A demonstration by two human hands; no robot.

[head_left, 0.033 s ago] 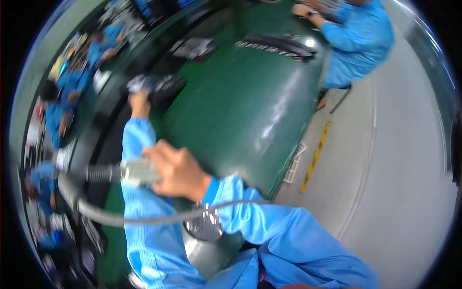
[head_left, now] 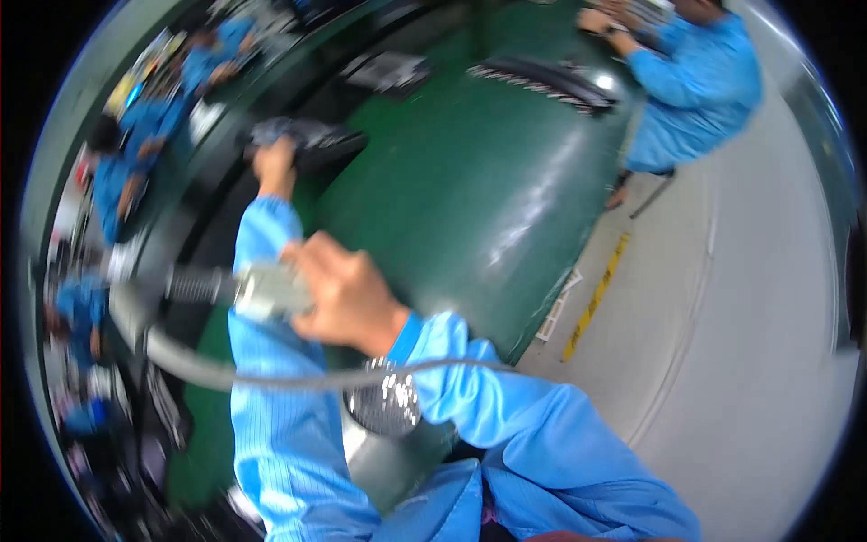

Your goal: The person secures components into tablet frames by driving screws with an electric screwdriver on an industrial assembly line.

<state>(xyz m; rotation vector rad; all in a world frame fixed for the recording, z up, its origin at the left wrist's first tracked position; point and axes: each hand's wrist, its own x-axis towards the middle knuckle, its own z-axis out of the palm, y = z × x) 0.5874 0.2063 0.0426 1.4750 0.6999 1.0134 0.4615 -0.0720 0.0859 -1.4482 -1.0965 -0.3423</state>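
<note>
Upper left of the frame, our left hand [head_left: 275, 163] is at a dark, shiny item [head_left: 323, 141], fingers partly curled; whether they grip it, we cannot tell. Left of centre, our right hand [head_left: 350, 294] wraps a pale corded device [head_left: 269, 291], apart from the item. What is finished or left does not show.

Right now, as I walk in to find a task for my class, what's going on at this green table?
A person in blue sleeves grips a pale grey handheld piece in the right hand, above the left forearm; a grey cable curves below it. The left hand reaches forward to a dark, shiny bundle; its exact grip is unclear. A co-worker sits beyond, on the right of the green table.
</note>
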